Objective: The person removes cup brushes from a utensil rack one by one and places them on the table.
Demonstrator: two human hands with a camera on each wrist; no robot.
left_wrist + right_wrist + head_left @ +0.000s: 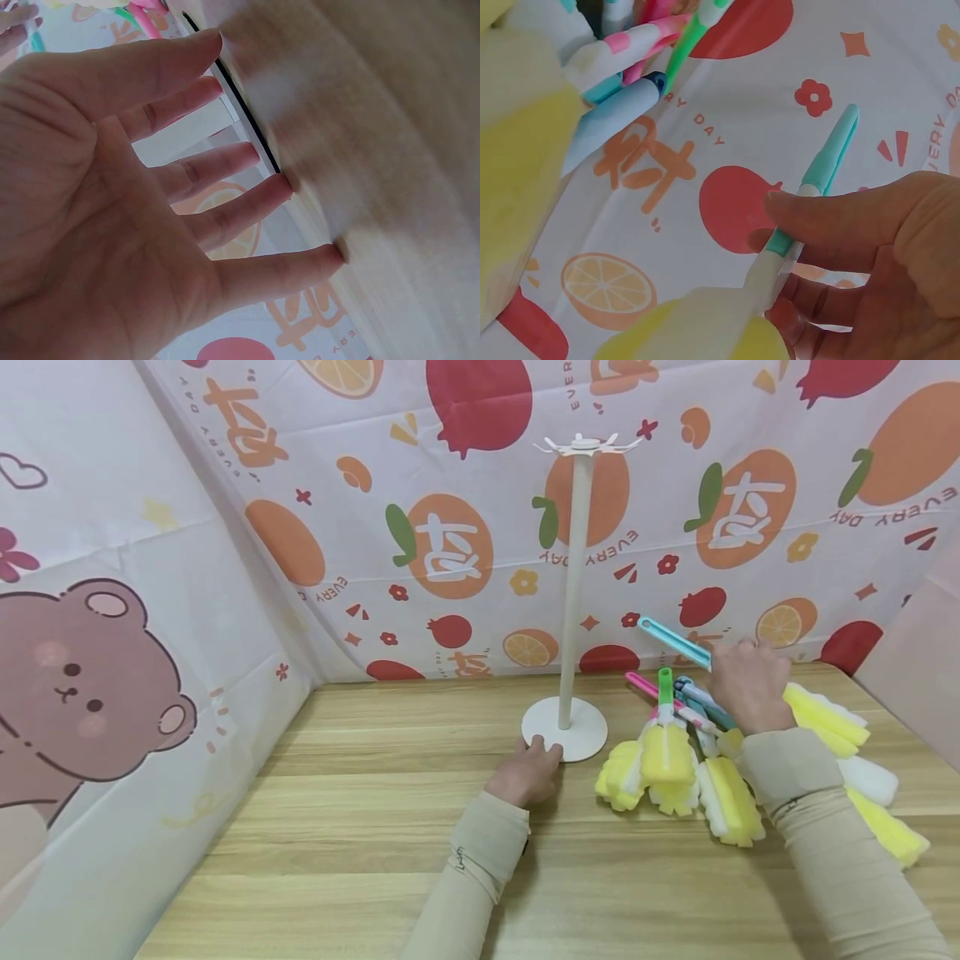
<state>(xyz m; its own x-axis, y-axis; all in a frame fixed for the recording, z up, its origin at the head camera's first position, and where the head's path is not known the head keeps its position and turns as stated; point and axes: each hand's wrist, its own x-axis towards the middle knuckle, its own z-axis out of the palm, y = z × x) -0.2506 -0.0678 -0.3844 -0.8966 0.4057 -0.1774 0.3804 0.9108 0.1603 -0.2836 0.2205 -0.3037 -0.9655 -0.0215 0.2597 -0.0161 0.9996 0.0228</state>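
My right hand holds a sponge bottle brush by its teal and white handle above the table's right side. In the right wrist view, thumb and fingers close round that handle, with the yellow-and-white sponge head at the bottom edge. Beside the round base of a white hook stand, my left hand touches the near rim. Its fingers are spread and fairly straight in the left wrist view, some tips on the wood. Short hooks ring the top of the upright pole.
Several more sponge brushes lie heaped right of the stand, with pink, green and blue handles. Others lie farther right, partly behind my right sleeve. Fruit-printed cloth hangs behind the wooden table; a bear-printed sheet hangs at left.
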